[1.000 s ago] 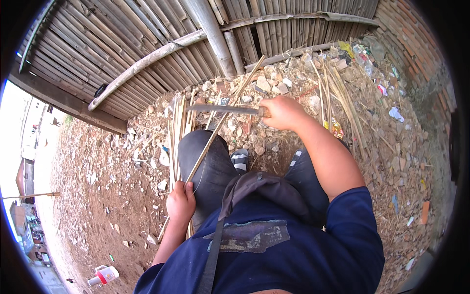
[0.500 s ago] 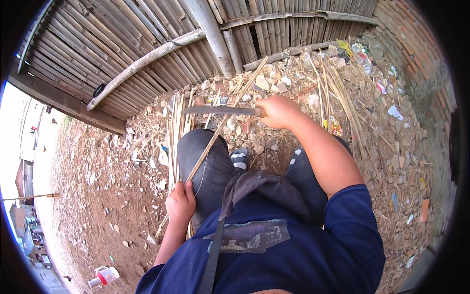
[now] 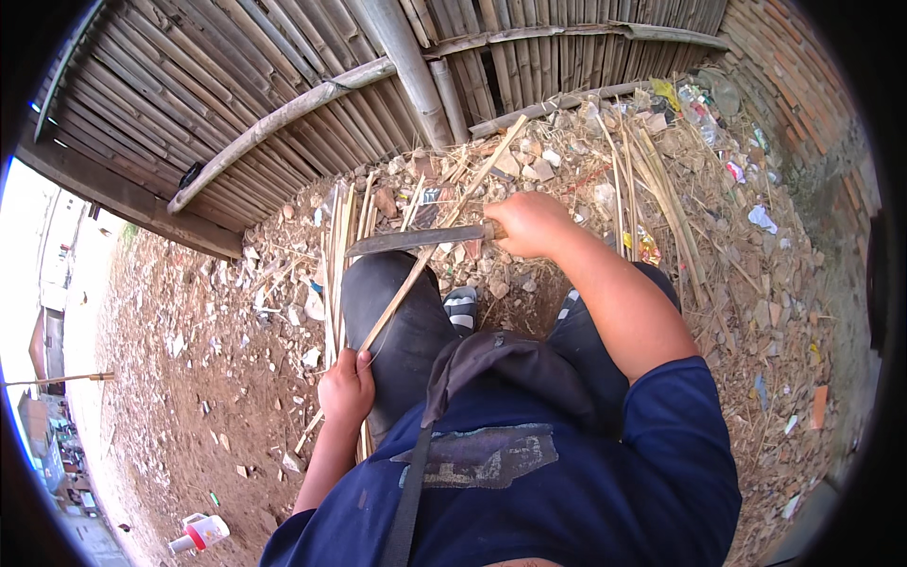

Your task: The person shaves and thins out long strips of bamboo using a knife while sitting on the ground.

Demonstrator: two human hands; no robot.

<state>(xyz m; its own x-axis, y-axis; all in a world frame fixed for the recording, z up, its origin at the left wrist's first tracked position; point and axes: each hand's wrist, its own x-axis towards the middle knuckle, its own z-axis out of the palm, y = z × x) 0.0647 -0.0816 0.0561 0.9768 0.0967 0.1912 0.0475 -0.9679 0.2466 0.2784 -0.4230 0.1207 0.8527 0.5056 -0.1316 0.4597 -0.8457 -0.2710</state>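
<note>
With your right hand point(image 3: 532, 225) closed on the knife point(image 3: 406, 240) beyond your left knee point(image 3: 385, 283) and your left hand point(image 3: 347, 387) pinching the pale strip point(image 3: 401, 292) slanting over that knee, note that a blade skidding down the strip could cut knee or hand.

Slat wall point(image 3: 189, 104) fills the far side, weathered grey-brown; a pale rail point(image 3: 274, 128) runs across it, bent by the lens. Thick post point(image 3: 416, 80) set against the slats. Dark beam point(image 3: 123, 208) along the wall's left lower edge. Brick wall point(image 3: 794, 76) at right, reddish. Rubble point(image 3: 540, 170) strewn at the slats' foot; bare brown soil point(image 3: 189, 416) to the left, dotted with pale chips. Litter in the far right corner: yellow scrap point(image 3: 665, 92), clear plastic point(image 3: 704, 123). White scrap point(image 3: 762, 218) nearer. Orange block point(image 3: 819, 406) right. White container point(image 3: 210, 532), red-banded, tipped over, lower left.
</note>
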